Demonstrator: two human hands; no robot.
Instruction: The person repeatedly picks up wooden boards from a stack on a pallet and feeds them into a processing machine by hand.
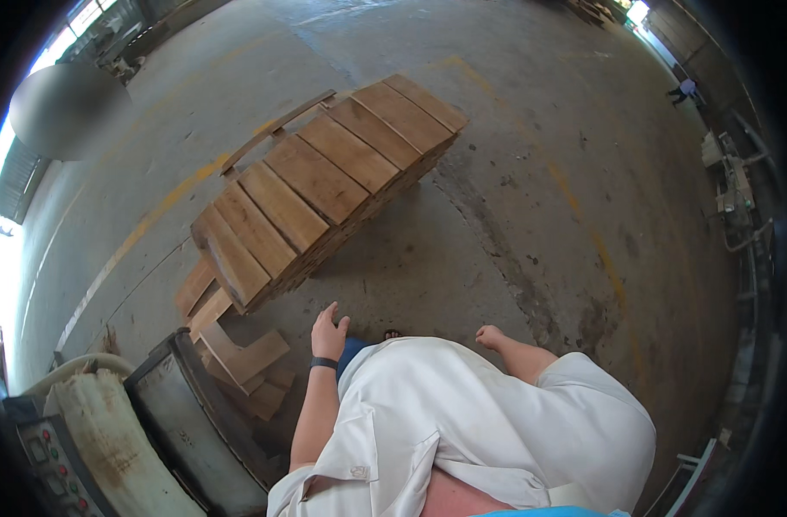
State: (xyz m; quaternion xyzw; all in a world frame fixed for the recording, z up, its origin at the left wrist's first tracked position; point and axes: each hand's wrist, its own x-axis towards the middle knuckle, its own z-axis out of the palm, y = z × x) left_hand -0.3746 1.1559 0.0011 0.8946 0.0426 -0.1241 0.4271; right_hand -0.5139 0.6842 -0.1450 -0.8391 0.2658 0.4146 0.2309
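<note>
My left hand point(328, 334), with a dark band on its wrist, hangs in front of my body with its fingers stretched out and holding nothing. It is nearest to the close end of a long stack of brown wooden boards point(316, 170), and does not touch it. The boards lie side by side in layers. To the right, my right hand point(490, 337) is held low over the floor with its fingers curled in; no object shows in it. Several loose wood pieces point(254, 359) lie in a heap left of my left hand.
A worn machine point(109, 431) with a button panel point(57, 465) stands at the lower left. A narrow wooden strip point(281, 129) runs along the stack's far side. Yellow lines point(583, 220) mark the concrete floor. Another person point(685, 90) is far off at the right, near equipment point(734, 185).
</note>
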